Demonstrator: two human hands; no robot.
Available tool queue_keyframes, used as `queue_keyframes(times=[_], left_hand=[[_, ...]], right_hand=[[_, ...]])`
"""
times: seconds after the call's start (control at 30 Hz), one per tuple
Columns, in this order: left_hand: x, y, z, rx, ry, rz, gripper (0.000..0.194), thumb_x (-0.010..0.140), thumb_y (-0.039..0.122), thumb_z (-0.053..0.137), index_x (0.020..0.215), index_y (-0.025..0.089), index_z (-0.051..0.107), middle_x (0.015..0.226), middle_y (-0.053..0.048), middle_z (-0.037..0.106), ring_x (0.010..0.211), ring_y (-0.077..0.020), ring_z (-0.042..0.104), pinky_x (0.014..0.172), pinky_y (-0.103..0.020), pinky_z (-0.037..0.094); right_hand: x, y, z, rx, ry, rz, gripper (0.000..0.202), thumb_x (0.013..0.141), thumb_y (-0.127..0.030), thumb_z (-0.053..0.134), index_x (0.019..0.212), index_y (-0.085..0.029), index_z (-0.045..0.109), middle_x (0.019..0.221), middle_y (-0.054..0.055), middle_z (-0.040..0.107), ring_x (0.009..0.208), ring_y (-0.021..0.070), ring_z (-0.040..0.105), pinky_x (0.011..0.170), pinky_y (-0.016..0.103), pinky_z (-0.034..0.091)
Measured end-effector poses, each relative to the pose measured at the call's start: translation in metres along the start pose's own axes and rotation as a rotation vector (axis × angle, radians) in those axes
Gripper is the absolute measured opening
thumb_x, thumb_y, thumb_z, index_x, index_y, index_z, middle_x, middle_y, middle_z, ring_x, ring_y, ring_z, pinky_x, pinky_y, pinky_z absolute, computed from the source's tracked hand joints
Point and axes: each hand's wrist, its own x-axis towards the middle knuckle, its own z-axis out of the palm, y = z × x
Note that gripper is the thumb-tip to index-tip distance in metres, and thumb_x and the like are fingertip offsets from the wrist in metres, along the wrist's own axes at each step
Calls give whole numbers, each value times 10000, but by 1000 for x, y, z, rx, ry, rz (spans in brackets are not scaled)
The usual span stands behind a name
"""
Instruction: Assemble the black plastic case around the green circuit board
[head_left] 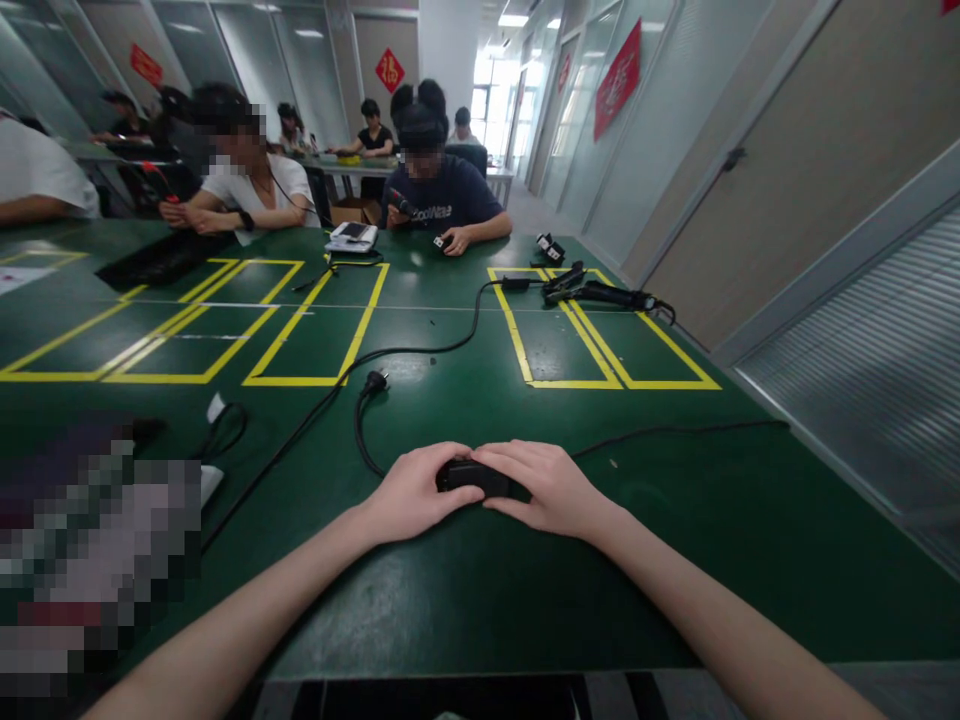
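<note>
Between my two hands lies a black power adapter [478,478] on the green table, close in front of me. My left hand [418,490] is closed around its left end, with the thumb along the near side. At the right end my right hand [551,488] grips it from above, fingers over the top and thumb at the near side. A thick cord with a black plug [376,382] curves out past my left hand. From behind my right hand a thinner black cable [675,433] runs off toward the table's right edge.
Yellow tape rectangles [576,384] mark the green table [570,610]. Another black cable [405,350] crosses it diagonally to black gear [600,292] at the far right. A blurred pile [105,540] lies at left. Across the table, a person in a dark shirt [457,195] holds small items.
</note>
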Motion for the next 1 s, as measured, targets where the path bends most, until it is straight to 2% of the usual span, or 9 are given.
queue_keyframes(times=[0.1, 0.17, 0.27, 0.37, 0.43, 0.57, 0.7, 0.87, 1.0], left_hand=[[-2, -7, 4, 141, 89, 124, 303, 889, 380, 794, 1123, 221, 686, 1024, -27, 757, 919, -218, 718, 821, -311, 537], [-3, -10, 5, 216, 123, 192, 319, 896, 402, 796, 1132, 222, 677, 1005, -29, 750, 909, -218, 718, 822, -316, 537], [-4, -13, 5, 280, 157, 227, 374, 923, 466, 762, 1183, 213, 670, 1059, -51, 751, 951, -233, 719, 856, -340, 542], [-5, -15, 4, 311, 138, 213, 296, 981, 487, 686, 1056, 201, 695, 941, -34, 744, 853, -212, 703, 790, -323, 524], [-5, -16, 3, 319, 131, 223, 303, 1008, 493, 646, 1004, 195, 695, 867, -25, 725, 794, -197, 682, 748, -310, 501], [-4, -15, 1, 315, 104, 260, 321, 1032, 497, 595, 1033, 188, 681, 882, -33, 713, 786, -195, 659, 720, -303, 482], [-4, -14, -2, 300, 45, 258, 321, 1066, 476, 517, 1048, 188, 658, 897, -34, 683, 766, -182, 637, 683, -284, 474], [-7, -16, 0, 276, 23, 285, 324, 1069, 467, 517, 982, 185, 649, 859, -28, 668, 748, -178, 629, 685, -285, 477], [-6, -16, -1, 305, 65, 331, 314, 1052, 470, 553, 1075, 182, 677, 980, -66, 724, 875, -216, 669, 795, -340, 523]], right_hand=[[1, 1, 0, 122, -32, 86, 367, 1030, -401, 611, 1308, -162, 624, 1111, 120, 778, 951, 233, 755, 788, 342, 606], [1, 1, 0, 140, -13, 88, 267, 1054, -369, 570, 1216, -176, 657, 1034, 99, 784, 898, 224, 752, 762, 335, 598], [1, 2, -1, 128, 31, 64, 261, 1073, -369, 540, 1207, -177, 656, 1031, 98, 783, 887, 222, 741, 766, 341, 589], [2, 1, -3, 85, 28, 55, 280, 1083, -358, 517, 1240, -164, 645, 1072, 111, 774, 918, 227, 726, 794, 353, 586], [3, 0, -5, 33, -29, 34, 308, 1093, -333, 482, 1298, -160, 633, 1109, 119, 763, 949, 231, 711, 825, 364, 584], [2, -3, -5, -63, -147, -4, 399, 1111, -298, 391, 1446, -183, 577, 1132, 114, 730, 948, 218, 688, 804, 344, 570], [0, -5, -5, -91, -165, 46, 411, 1124, -311, 355, 1449, -213, 586, 1055, 83, 705, 869, 176, 678, 723, 278, 528], [1, -9, -5, -167, -239, -25, 499, 1077, -464, 494, 1506, -210, 525, 1072, 91, 674, 841, 190, 672, 666, 277, 504], [0, -10, -7, -260, -269, -45, 483, 1072, -432, 516, 1522, -254, 515, 1034, 74, 674, 739, 167, 665, 612, 256, 474]])
